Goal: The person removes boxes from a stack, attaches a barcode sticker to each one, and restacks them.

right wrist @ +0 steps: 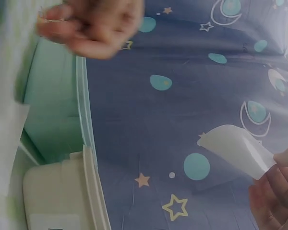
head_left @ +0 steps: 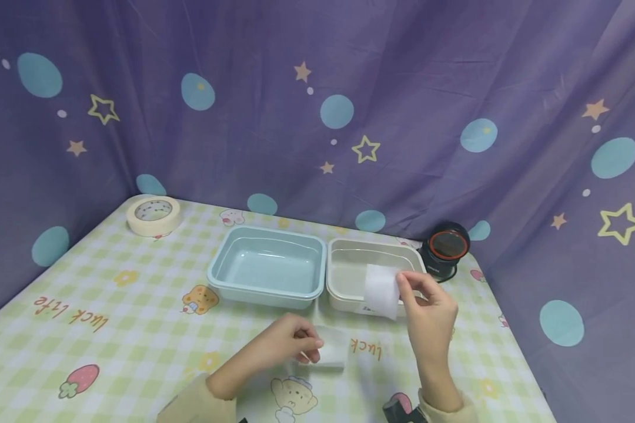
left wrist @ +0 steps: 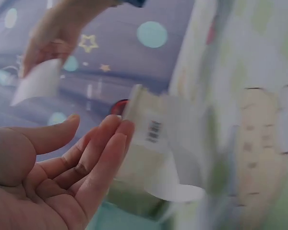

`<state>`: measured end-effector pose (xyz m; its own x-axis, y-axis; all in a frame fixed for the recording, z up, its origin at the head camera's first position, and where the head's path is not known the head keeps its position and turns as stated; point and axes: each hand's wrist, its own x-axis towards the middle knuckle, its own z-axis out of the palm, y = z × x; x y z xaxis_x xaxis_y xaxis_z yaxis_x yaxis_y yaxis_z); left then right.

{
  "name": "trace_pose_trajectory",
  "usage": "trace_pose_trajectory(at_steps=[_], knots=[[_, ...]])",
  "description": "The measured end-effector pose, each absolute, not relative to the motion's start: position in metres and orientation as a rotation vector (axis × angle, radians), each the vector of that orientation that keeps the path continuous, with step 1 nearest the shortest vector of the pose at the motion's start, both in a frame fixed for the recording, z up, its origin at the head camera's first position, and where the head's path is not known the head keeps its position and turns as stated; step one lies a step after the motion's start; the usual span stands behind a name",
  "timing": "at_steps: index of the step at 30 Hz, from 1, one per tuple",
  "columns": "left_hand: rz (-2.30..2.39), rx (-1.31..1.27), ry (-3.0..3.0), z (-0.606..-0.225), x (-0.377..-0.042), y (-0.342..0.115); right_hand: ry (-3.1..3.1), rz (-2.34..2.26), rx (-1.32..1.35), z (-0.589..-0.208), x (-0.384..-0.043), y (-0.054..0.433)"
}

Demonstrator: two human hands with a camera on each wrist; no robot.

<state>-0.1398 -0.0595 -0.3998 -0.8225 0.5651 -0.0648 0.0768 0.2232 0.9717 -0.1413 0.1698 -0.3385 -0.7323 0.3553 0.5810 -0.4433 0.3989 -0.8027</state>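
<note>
My right hand (head_left: 431,308) pinches a small white sheet (head_left: 382,291) by its edge, between thumb and fingertips. The sheet bows slightly and hangs over the front of the cream basin (head_left: 344,264). In the right wrist view this sheet (right wrist: 237,149) curves out from the fingers. Low over the table, my left hand (head_left: 288,341) has its thumb apart from loosely bent fingers, with nothing between them in the left wrist view. Close by its fingertips, a second white piece (head_left: 332,352) lies on the tablecloth; its curled end (left wrist: 182,158) shows in the left wrist view.
A light blue basin (head_left: 275,267) stands left of the cream one, side by side. At the back left lies a roll of masking tape (head_left: 161,226). A black round device with a red ring (head_left: 444,249) sits at the back right. A purple curtain (head_left: 275,147) hangs behind the table.
</note>
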Motion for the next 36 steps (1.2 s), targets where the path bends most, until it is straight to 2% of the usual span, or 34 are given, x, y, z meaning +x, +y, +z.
trace_pose_trajectory(at_steps=[6, 12, 21, 27, 32, 36], knots=[[1.716, 0.647, 2.098, -0.370, -0.138, -0.059, -1.987, 1.366, 0.118, -0.346, -0.139, 0.162], [1.858, 0.686, 2.070, -0.351, -0.135, -0.050, -2.050, 1.207, 0.304, -0.358, -0.132, 0.149], [1.962, 0.669, 2.087, -0.350, -0.137, -0.046, -1.845, 0.886, 0.739, -0.371, -0.129, 0.131], [2.031, 0.603, 2.106, -0.355, -0.137, -0.047, -1.678, 0.675, 0.910, -0.377, -0.135, 0.126], [2.017, 0.571, 2.189, -0.361, -0.136, -0.054, -1.757, 0.713, 0.875, -0.383, -0.135, 0.123], [1.939, 0.558, 2.264, -0.366, -0.135, -0.065, -1.982, 0.858, 0.625, -0.389, -0.132, 0.125]])
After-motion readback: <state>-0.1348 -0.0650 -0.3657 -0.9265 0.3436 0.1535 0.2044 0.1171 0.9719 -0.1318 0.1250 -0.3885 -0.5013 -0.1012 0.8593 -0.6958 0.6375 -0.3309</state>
